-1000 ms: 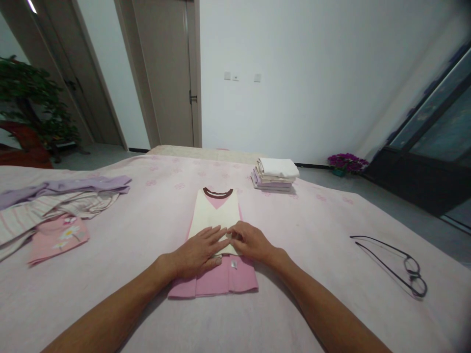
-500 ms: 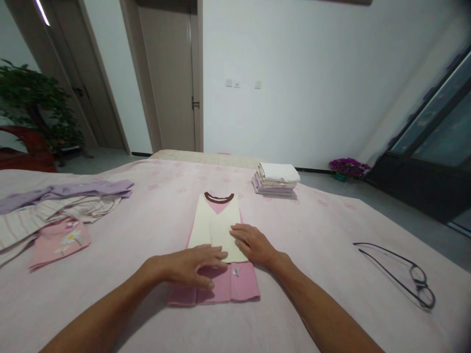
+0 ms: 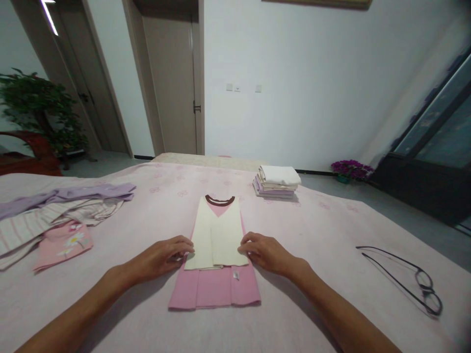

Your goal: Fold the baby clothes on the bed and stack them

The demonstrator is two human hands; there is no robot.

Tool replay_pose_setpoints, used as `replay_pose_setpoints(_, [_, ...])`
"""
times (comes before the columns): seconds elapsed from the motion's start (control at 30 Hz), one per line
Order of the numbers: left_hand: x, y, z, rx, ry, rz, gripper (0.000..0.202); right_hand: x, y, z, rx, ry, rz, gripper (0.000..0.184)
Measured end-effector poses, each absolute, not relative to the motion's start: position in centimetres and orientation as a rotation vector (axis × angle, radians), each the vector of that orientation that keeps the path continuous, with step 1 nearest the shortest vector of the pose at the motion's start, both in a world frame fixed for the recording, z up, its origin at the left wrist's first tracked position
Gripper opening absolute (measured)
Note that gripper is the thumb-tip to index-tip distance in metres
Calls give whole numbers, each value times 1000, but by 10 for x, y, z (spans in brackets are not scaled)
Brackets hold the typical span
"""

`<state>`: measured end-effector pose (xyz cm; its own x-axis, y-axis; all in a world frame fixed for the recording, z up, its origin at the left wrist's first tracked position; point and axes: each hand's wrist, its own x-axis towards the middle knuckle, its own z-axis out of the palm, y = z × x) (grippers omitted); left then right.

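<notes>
A pink shirt (image 3: 213, 289) with a dark brown collar lies flat on the pale pink bed cover, its collar pointing away from me. Its two cream sleeves (image 3: 228, 240) are folded inward and meet along the middle. At the left edge, my left hand (image 3: 165, 252) has its fingers curled closed on the shirt's side. My right hand (image 3: 263, 250) pinches the opposite edge at about the same height. A small white label shows on the pink lower part, between the hands and the hem.
A stack of folded clothes (image 3: 277, 181) stands at the far right of the bed cover (image 3: 312, 294). Eyeglasses (image 3: 423, 287) lie open at the right. Loose lilac and striped garments (image 3: 66, 211) lie at the left, beside a folded pink floral piece (image 3: 66, 247).
My left hand has moved left from over the shirt's middle to its left edge. The right hand has shifted slightly down and outward to the right edge. Both hands' fingers have curled in.
</notes>
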<state>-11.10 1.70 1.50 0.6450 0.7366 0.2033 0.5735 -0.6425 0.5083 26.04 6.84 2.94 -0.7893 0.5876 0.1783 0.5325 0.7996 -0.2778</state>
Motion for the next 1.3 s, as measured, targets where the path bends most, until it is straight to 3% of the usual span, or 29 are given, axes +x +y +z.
replay_pose_setpoints(0.43, [-105, 13, -13, 2706, 935, 874, 27, 262, 65, -5, -539, -2469, 386, 33])
replay_pose_setpoints(0.77, [-103, 11, -2, 2637, 903, 753, 35, 259, 58, 11, -606, -2590, 317, 35])
replay_pose_setpoints(0.93, [-99, 11, 2, 2753, 996, 672, 28, 262, 60, 7, -549, -2612, 248, 38])
replay_pose_setpoints(1.07, [-96, 14, -5, 2611, 974, 796, 22, 260, 61, 2, -540, -2515, 432, 30])
replay_pose_setpoints(1.3, [-72, 36, 3, 1741, 1475, 1029, 39, 240, 91, 0, -1184, -2044, 938, 27])
